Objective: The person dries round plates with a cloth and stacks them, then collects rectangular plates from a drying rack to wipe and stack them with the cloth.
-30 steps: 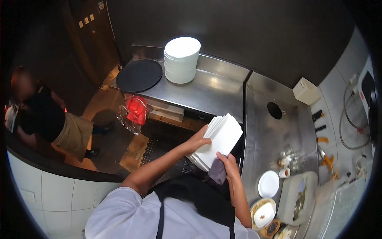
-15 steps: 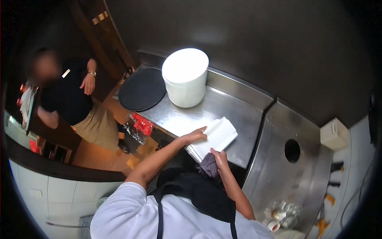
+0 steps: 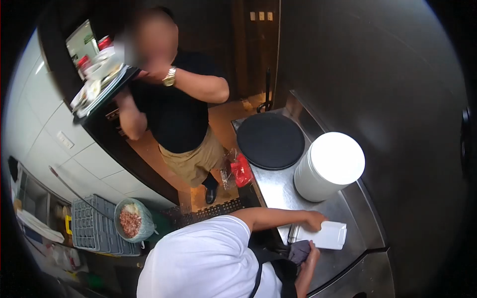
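A stack of white rectangular plates (image 3: 333, 235) is over the steel counter (image 3: 276, 188). My left hand (image 3: 315, 220) is closed on the far side of the stack, with the thumb across the top plate. On the near side, my right hand (image 3: 311, 255) grips a bunched grey-purple cloth (image 3: 299, 251) against the plates. Parts of the right fingers are hidden by the cloth. Behind the plates stands a tall white bucket (image 3: 325, 169) with a white top.
A round black tray (image 3: 271, 140) lies at the counter's far end. Across from me, a person (image 3: 174, 109) in a black shirt carries a dark tray (image 3: 107, 94) loaded with dishes. To my left are a lined bin (image 3: 133, 221) with scraps and grey crates (image 3: 92, 226).
My view has swung left, bringing the bin and crates into sight. The other person has come closer and has raised the loaded tray. My hands still hold the plates and cloth.
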The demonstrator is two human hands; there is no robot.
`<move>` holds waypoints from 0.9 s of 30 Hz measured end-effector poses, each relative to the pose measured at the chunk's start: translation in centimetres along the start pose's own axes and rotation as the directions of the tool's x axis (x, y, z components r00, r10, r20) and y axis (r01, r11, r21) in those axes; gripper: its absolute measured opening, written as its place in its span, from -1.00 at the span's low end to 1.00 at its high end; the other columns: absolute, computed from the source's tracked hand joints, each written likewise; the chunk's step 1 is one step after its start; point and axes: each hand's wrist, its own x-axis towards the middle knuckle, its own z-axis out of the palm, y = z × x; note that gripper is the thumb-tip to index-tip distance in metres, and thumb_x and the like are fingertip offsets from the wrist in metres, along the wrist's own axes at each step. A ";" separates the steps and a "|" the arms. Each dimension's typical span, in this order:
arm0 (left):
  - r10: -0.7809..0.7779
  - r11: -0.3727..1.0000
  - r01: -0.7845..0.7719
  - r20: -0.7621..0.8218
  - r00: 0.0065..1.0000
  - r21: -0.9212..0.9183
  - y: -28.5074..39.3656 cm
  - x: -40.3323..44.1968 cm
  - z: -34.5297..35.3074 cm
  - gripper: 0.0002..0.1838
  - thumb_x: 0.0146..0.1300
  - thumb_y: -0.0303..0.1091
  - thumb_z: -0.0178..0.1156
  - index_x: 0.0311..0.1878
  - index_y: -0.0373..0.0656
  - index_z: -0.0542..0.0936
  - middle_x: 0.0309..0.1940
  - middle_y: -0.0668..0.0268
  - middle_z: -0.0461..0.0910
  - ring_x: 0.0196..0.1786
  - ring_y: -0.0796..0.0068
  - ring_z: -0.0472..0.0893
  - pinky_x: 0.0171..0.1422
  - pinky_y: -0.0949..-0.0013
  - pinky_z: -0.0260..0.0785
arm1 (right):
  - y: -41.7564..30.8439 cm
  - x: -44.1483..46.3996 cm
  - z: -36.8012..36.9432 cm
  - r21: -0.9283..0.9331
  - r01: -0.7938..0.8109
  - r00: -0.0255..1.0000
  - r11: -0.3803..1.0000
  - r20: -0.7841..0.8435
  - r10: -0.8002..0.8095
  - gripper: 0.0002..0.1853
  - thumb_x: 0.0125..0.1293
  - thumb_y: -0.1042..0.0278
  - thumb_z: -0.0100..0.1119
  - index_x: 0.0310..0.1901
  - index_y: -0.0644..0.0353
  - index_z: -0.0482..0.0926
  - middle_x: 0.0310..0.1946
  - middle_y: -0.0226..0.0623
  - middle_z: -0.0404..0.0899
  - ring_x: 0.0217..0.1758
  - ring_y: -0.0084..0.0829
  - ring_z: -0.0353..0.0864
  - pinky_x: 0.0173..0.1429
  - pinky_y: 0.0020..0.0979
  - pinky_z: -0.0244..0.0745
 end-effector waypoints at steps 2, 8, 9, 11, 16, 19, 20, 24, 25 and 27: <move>0.071 0.997 -0.073 -0.055 0.996 -0.037 0.4 -0.6 -0.3 -0.34 0.08 -0.35 0.26 0.35 -0.22 0.55 0.22 -0.11 0.64 0.34 -0.07 0.58 0.47 0.04 0.36 | 0.0 -0.5 -2.7 -0.004 -0.004 0.997 1.000 0.075 0.005 -0.63 0.38 0.29 0.32 0.10 0.38 0.67 -0.01 -0.19 0.68 -0.05 -0.32 0.69 0.10 -0.27 0.59; -0.124 0.945 0.008 -0.334 0.935 -0.327 -0.9 -4.9 -2.2 -0.26 0.29 -0.18 0.39 0.48 -0.25 0.43 0.32 -0.05 0.56 0.36 0.03 0.57 0.52 0.12 0.35 | -13.1 -11.1 1.1 -0.073 0.392 0.920 0.917 0.012 -0.392 -0.66 0.50 0.32 0.20 0.20 0.30 0.67 0.00 -0.21 0.74 0.09 -0.42 0.66 0.36 -0.40 0.40; -0.117 0.972 0.034 -0.350 0.930 -0.233 -1.4 -6.5 -2.1 -0.20 0.29 -0.13 0.42 0.52 -0.23 0.37 0.43 -0.04 0.46 0.45 0.04 0.48 0.57 0.14 0.28 | -15.6 -13.2 1.9 0.013 0.416 0.910 0.909 -0.002 -0.416 -0.68 0.52 0.35 0.17 0.19 0.29 0.66 -0.07 -0.18 0.75 0.05 -0.43 0.67 0.30 -0.40 0.44; -0.056 0.996 0.031 -0.329 0.943 -0.080 -0.4 -10.1 -2.6 0.04 0.15 0.05 0.53 0.59 -0.21 0.28 0.53 -0.06 0.31 0.54 0.00 0.37 0.62 0.10 0.23 | -18.5 -14.9 2.1 0.139 0.532 0.846 0.835 -0.052 -0.530 -0.71 0.55 0.37 0.15 0.17 0.31 0.63 -0.15 -0.19 0.75 0.00 -0.46 0.69 0.18 -0.42 0.54; 0.138 0.956 -0.045 -0.309 0.941 0.291 1.7 -12.8 1.0 0.32 -0.15 0.10 0.66 0.63 -0.22 0.16 0.56 -0.14 0.20 0.64 -0.15 0.16 0.69 -0.01 0.11 | -17.0 -7.3 -3.4 -0.117 0.752 0.651 0.648 -0.023 -0.759 -0.52 0.47 0.24 0.28 0.34 0.26 0.53 0.19 -0.13 0.62 0.28 -0.35 0.60 0.37 -0.31 0.49; 0.126 0.937 -0.009 -0.316 0.940 0.348 2.5 -12.9 2.8 0.36 -0.20 0.06 0.68 0.64 -0.20 0.13 0.55 -0.17 0.19 0.63 -0.22 0.15 0.69 -0.06 0.10 | -12.0 -1.1 -4.5 -0.711 0.663 0.564 0.236 0.267 -0.781 -0.26 0.32 0.07 0.42 0.44 0.26 0.43 0.48 0.04 0.33 0.51 0.00 0.38 0.57 -0.06 0.28; 0.115 0.940 0.007 -0.336 0.935 0.341 2.7 -12.6 3.2 0.37 -0.21 0.04 0.68 0.65 -0.19 0.11 0.55 -0.17 0.20 0.63 -0.23 0.15 0.68 -0.07 0.10 | -10.6 -0.4 -3.9 -0.853 0.522 0.597 -0.018 0.380 -0.707 -0.18 0.24 0.03 0.46 0.46 0.25 0.40 0.54 0.10 0.23 0.56 0.13 0.29 0.61 0.02 0.21; 0.070 0.941 0.056 -0.352 0.933 0.334 3.3 -12.2 3.8 0.37 -0.21 -0.02 0.66 0.66 -0.16 0.07 0.52 -0.20 0.21 0.60 -0.26 0.19 0.66 -0.08 0.13 | -5.3 1.1 1.4 -0.791 0.603 0.490 -0.101 0.467 -0.736 -0.21 0.12 0.19 0.44 0.43 0.17 0.46 0.54 0.13 0.26 0.50 0.28 0.31 0.57 0.08 0.24; 0.083 0.943 0.045 -0.366 0.927 0.329 3.0 -12.2 4.0 0.37 -0.20 -0.04 0.66 0.67 -0.15 0.06 0.51 -0.20 0.22 0.59 -0.27 0.20 0.65 -0.08 0.14 | -4.0 0.5 2.9 -0.709 0.694 0.445 -0.122 0.556 -0.702 -0.27 0.10 0.24 0.42 0.38 0.17 0.51 0.51 0.11 0.31 0.48 0.24 0.35 0.54 0.06 0.28; 0.166 0.934 -0.019 -0.386 0.908 0.357 0.1 -12.0 4.7 0.38 -0.23 -0.05 0.67 0.66 -0.16 0.06 0.48 -0.18 0.26 0.53 -0.28 0.27 0.62 -0.08 0.19 | -3.7 0.1 3.1 -0.547 0.828 0.352 -0.122 0.677 -0.646 -0.36 0.08 0.31 0.37 0.28 0.17 0.57 0.42 0.07 0.40 0.42 0.18 0.41 0.49 0.02 0.35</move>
